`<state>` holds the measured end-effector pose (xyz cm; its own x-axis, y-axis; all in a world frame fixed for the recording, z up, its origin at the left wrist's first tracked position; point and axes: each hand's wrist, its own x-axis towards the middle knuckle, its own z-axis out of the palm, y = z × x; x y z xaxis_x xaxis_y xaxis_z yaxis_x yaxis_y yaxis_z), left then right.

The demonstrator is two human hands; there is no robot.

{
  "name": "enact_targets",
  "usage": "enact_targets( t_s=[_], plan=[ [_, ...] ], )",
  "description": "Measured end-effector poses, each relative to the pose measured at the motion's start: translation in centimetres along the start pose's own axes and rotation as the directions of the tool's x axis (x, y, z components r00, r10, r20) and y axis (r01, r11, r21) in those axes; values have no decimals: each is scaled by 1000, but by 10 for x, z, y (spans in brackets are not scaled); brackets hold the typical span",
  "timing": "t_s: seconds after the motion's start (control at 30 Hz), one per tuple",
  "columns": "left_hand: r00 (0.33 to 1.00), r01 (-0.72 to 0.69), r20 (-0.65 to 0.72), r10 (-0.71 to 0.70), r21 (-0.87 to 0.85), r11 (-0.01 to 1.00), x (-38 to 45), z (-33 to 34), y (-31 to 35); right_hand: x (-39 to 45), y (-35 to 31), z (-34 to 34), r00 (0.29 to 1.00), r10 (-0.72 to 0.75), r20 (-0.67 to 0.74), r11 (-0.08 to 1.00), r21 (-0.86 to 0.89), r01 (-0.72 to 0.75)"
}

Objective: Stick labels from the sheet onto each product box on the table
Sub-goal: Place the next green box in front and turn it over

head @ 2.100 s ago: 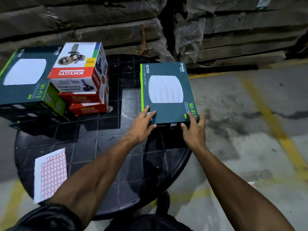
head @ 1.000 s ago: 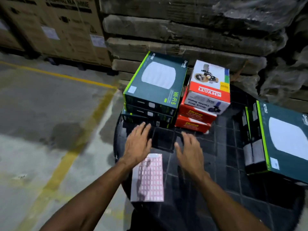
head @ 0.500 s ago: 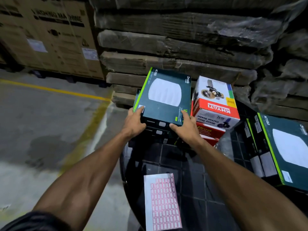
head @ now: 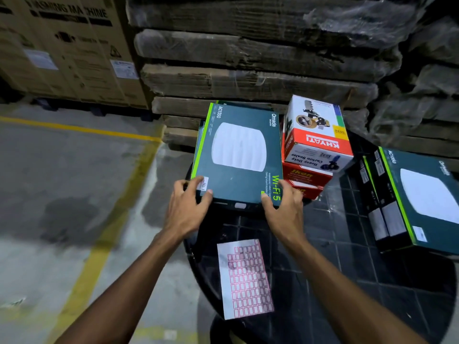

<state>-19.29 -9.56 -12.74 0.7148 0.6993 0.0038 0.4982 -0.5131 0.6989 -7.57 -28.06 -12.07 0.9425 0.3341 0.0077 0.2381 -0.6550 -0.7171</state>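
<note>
You're gripping the green Wi-Fi box point(head: 238, 155) at its near corners, left hand point(head: 189, 207) and right hand point(head: 285, 209) both curled round the edge. It's sitting at the table's point(head: 347, 281) far left, label sheet point(head: 244, 279) lying near you, just beside your wrists.

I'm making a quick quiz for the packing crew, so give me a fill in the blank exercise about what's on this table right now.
1. Both hands, left hand and right hand, grip the near edge of the dark green box printed Wi-Fi ____.
2. The label sheet lies on the black ____, nearer the person than that box.
3. The white-topped KHYATI box sits on top of ____ boxes.

Missing words: 5; table; red
</note>
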Motion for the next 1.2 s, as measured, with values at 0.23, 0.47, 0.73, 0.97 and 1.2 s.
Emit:
enact_targets(
  t_s=[0.23,0.47,0.73,0.97,1.2],
  plan=[
    [974,28,226,-26,-8,1000,64,1,15,60,-8,-2,952,97,289,995,-6,-99],
    [983,42,181,-32,-50,998,72,10,15,75,-2,5,945,127,301,983,91,-161],
    [992,63,115,-56,-55,996,-13,29,9,2,35,-18,964,66,259,993,80,-90],
    [992,109,66,-108,-16,994,-119,53,26,-67,92,-51,962,-8,273,992,122,-27],
    [987,154,47,-154,-9,988,-212,101,60,-114,161,-103,942,-19,334,997,79,-8]
  ],
)
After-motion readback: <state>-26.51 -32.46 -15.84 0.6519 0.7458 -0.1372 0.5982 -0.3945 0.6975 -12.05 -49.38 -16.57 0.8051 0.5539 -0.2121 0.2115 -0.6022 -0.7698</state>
